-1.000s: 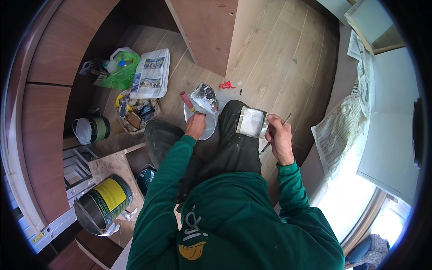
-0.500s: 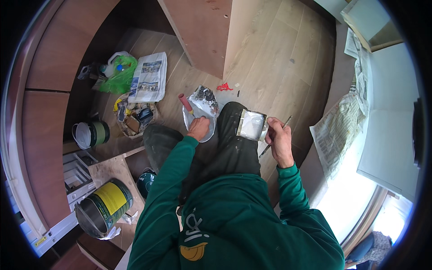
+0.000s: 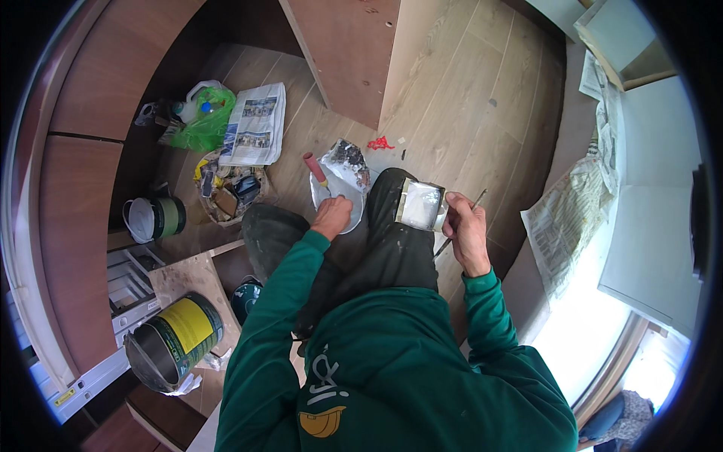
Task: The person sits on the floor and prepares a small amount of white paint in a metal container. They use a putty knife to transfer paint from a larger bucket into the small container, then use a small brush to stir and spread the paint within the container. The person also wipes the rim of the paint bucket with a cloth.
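Observation:
My right hand (image 3: 467, 230) is closed round the edge of a small square container (image 3: 419, 205) with white paint in it, held above my right thigh. A thin dark stick (image 3: 480, 199) like a slim paintbrush passes behind the same fingers. My left hand (image 3: 332, 217) is closed over an irregular silver-white paint tray (image 3: 354, 188) streaked with white and dark stains. A tool with a red handle (image 3: 314, 166) and a yellowish neck leans in that tray, its lower end reaching my left fingertips. What these fingers hold is hidden.
At left lie folded newspaper (image 3: 256, 124), a green plastic bag (image 3: 205, 124) and an open bag of odds and ends (image 3: 230, 192). A dark bucket with a yellow label (image 3: 184, 331) stands on a wooden board. A brown panel (image 3: 350, 60) rises ahead; newspaper sheets (image 3: 568, 218) cover the right ledge.
The whole view has shifted slightly, so the surroundings sit a little further right. Both hands keep nearly the same places, and the square container tilts slightly differently.

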The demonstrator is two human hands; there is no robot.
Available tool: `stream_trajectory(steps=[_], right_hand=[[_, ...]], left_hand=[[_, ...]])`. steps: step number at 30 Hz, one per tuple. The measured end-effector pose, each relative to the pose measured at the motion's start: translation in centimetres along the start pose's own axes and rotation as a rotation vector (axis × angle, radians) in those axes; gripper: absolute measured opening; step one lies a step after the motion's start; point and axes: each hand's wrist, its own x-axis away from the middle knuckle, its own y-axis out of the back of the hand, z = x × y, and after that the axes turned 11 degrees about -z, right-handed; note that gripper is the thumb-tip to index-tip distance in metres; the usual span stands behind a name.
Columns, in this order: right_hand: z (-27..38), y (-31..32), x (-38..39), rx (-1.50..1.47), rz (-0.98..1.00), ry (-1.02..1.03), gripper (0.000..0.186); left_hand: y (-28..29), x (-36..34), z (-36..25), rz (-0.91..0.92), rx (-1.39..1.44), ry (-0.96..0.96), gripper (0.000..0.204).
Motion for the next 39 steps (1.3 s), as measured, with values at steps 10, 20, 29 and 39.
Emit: stream_trajectory(steps=[10, 20, 29, 39], right_hand=[[0.3, 0.0, 0.3, -0.012, -0.032, 0.019, 0.022], [-2.3, -2.0, -1.7, 0.017, 0.027, 0.011, 0.026], [-5.6, -5.1, -3.6, 0.024, 0.071, 0.022, 0.025], [-5.3, -7.2, -1.4, 0.010, 0.184, -0.002, 0.025]], left_hand=[[1.5, 0.9, 0.3, -0.037, 0.005, 0.016, 0.011], [10.8, 10.7, 0.0, -0.501, 0.524, 0.444, 0.023], [16.6, 17.0, -2.7, -0.639, 0.905, 0.656, 0.023], [21.9, 18.4, -7.2, -0.734, 0.956, 0.555, 0.025]])
